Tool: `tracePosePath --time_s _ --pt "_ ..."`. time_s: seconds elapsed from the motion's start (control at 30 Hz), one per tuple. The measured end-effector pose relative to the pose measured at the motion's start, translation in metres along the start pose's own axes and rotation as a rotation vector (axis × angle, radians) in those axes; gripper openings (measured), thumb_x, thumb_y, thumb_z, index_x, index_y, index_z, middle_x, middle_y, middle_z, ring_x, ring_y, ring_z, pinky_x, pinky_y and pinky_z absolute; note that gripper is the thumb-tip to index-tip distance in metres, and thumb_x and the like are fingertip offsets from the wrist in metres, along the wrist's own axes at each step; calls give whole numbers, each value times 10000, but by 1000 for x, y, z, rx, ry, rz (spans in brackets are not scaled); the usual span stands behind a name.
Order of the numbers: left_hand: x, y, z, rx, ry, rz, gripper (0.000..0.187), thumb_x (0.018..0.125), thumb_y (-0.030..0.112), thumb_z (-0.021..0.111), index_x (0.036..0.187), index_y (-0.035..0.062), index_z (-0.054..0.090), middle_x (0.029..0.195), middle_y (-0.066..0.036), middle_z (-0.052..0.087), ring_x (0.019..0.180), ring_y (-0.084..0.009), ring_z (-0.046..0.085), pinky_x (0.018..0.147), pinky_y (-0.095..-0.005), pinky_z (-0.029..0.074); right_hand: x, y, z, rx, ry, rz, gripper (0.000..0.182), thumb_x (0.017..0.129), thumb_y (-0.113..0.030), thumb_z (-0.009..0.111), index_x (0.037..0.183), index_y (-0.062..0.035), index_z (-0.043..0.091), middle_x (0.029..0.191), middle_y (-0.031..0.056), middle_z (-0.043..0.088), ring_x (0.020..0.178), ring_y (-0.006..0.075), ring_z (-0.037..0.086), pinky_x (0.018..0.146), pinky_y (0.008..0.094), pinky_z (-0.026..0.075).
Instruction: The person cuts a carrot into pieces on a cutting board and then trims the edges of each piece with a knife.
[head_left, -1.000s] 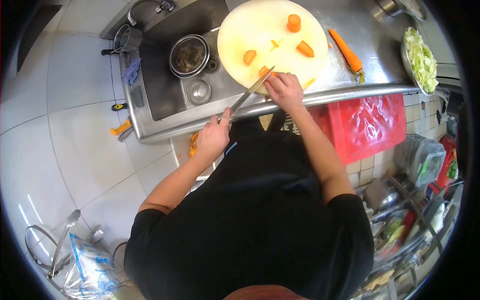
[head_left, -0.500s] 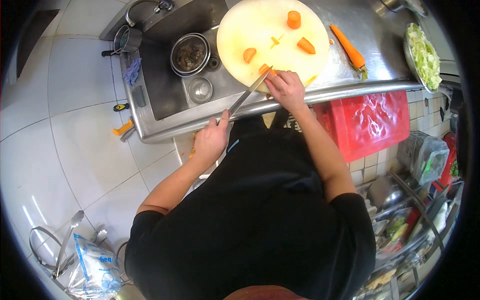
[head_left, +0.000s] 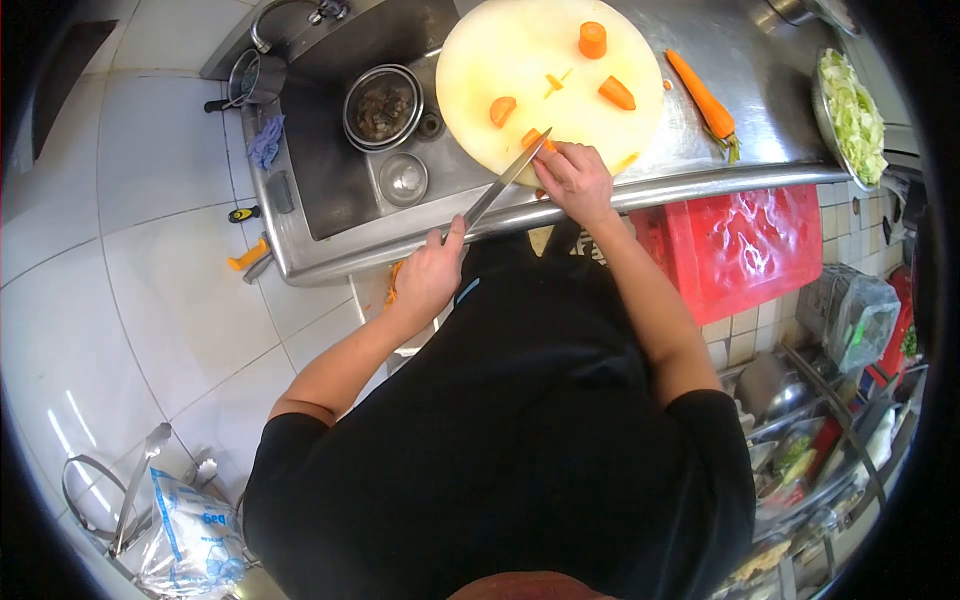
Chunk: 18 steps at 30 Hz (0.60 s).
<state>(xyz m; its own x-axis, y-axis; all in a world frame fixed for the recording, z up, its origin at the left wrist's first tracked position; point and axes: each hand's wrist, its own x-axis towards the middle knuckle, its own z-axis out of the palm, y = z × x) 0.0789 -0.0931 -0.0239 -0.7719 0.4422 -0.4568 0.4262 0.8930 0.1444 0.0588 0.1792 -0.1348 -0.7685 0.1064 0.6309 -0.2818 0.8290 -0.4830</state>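
Change: since half a second ago, the hands, the knife and the cut carrot keep nearly the same layout at the board (head_left: 530, 55); the whole view has shifted slightly.
Left hand (head_left: 432, 275): grip closed around the handle of the knife (head_left: 490, 192), off the near-left edge of the board.
Right hand (head_left: 580, 185): grip pinching a piece (head_left: 533, 138) of carrot at the near edge of the board.
Knife: slanted over the near edge of the board, blade across the piece; depth of cut cannot be told.
Other carrot: stub (head_left: 592, 40) at the far right of the board, tapered end (head_left: 617, 93) at its right, wedge (head_left: 502, 111) at its left, slivers (head_left: 553, 86) near its middle.
Desk (head_left: 770, 110): shiny steel, under the board and to its right.
Whole carrot (head_left: 702, 95): on the desk, just right of the board.
Bowl of leaves (head_left: 850, 120): well right of the board, pale green cut leaves inside.
Sink (head_left: 330, 180): left of the board, holding a metal bowl (head_left: 384, 107) and a clear bowl (head_left: 404, 180).
Tap (head_left: 325, 12): beyond the sink, far left of the board.
Red tub (head_left: 745, 245): below the desk, right and nearside of the board.
Floor (head_left: 190, 300): pale large tiles, left of the board past the sink.
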Motion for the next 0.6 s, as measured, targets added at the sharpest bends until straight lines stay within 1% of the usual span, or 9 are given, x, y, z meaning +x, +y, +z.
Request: tracePosePath --time_s 0.1,0.2,0.4,0.6 --pt "2 -7 4 24 39 21 602 957 104 549 1543 116 411 1045 -262 640 790 -454 712 702 -563 585 0 1 0 -4 -6 4 218 799 -179 843 1002 -174 763 878 -2 659 768 196 640 707 347 514" --pt "0 -7 -1 43 35 0 604 954 102 562 1540 136 418 1043 -259 640 771 -449 711 689 -559 586 -1 2 2 -2 8 1 216 792 -180 849 990 -175 763 876 -5 662 764 192 641 701 345 513" --pt "-10 -12 -5 28 21 7 615 952 105 578 1543 170 421 1038 -242 641 779 -436 715 680 -554 588 -1 3 3 -5 28 -9 211 782 -174 858 971 -178 764 865 -8 663 739 185 635 683 335 506" --pt "-11 -12 -8 48 21 7 633 942 106 588 1548 182 419 1024 -225 639 779 -426 719 680 -550 594 -2 2 3 -11 33 -15 214 780 -169 862 970 -182 766 858 -13 663 730 180 633 675 331 506"
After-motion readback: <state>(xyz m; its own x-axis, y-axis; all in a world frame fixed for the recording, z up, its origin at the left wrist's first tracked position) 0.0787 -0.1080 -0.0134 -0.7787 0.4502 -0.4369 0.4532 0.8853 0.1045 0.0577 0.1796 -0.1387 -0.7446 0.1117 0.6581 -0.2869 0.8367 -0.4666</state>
